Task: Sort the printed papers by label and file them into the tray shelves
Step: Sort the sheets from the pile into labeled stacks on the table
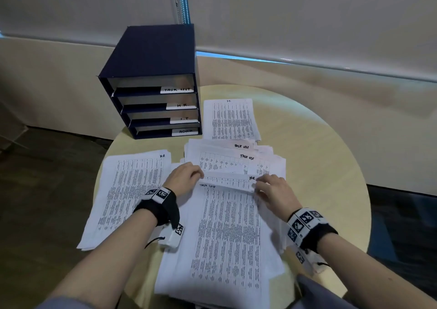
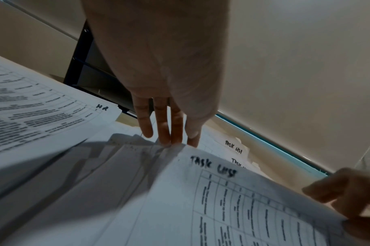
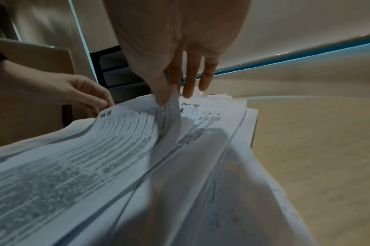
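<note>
A navy tray unit (image 1: 151, 55) with shelves labelled TASK LIST, H.R., I.T. and ADMIN stands at the table's far left. Closest to me lies a thick pile topped by a printed sheet marked TASK LIST (image 1: 227, 233). My left hand (image 1: 197, 175) pinches that sheet's top left corner (image 2: 186, 149). My right hand (image 1: 258, 185) pinches its top right corner between thumb and fingers (image 3: 165, 98), and the corner curls up. Just beyond the raised edge shows a strip of a sheet marked HR (image 1: 227, 181).
An HR pile (image 1: 127, 190) lies at the left. An I.T. pile (image 1: 230, 119) sits beside the tray unit. A loose heap with TASK LIST labels (image 1: 231, 159) lies past my hands. The round wooden table (image 1: 319, 157) is bare on its right; a wall stands behind.
</note>
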